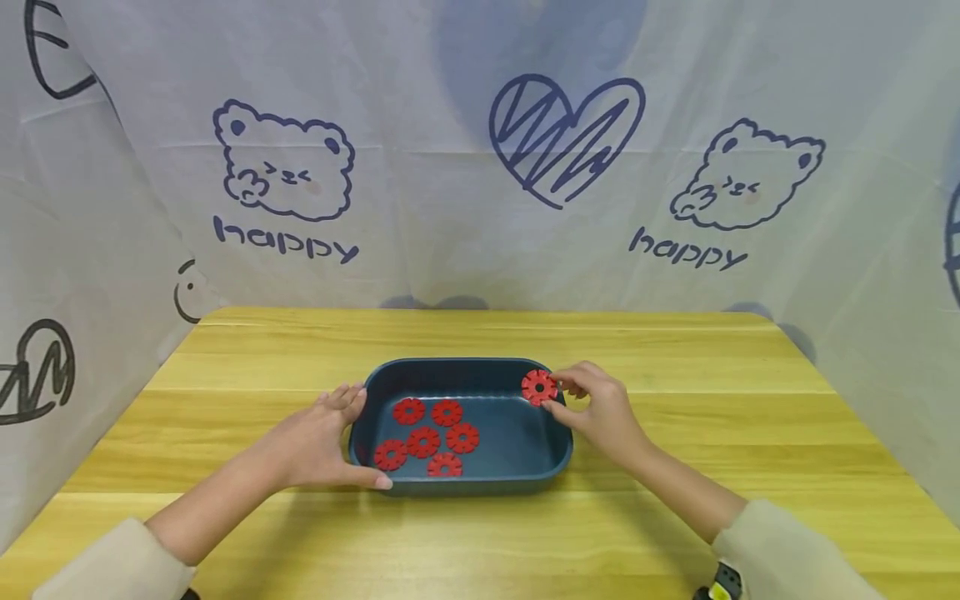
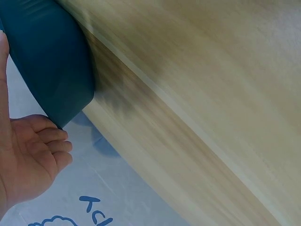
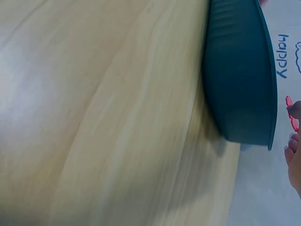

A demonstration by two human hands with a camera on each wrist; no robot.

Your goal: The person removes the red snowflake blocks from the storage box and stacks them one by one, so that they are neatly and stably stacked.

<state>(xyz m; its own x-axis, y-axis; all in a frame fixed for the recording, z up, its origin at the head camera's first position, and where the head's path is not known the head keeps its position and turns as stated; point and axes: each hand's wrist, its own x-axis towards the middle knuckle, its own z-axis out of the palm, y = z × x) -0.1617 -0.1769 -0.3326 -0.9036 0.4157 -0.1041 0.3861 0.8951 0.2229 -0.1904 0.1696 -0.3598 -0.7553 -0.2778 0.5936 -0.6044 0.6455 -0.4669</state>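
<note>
Right hand [image 1: 600, 414] pinches disc [image 1: 529, 389] at tray's [image 1: 513, 442] 2 o'clock corner; left hand [image 1: 321, 437], spread, touches 9 o'clock end.

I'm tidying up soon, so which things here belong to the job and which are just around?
In the job:
Red disc in right hand
Six red discs in tray
Tray, touched by left hand

Just around:
Patterned cloth
Dark wristband
Table

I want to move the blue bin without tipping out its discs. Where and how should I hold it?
Probably by the two short ends of the blue bin, coming from left and right together: it stands upright, is longer than wide, and red discs lie in it, so supporting both ends should keep it level.
</note>
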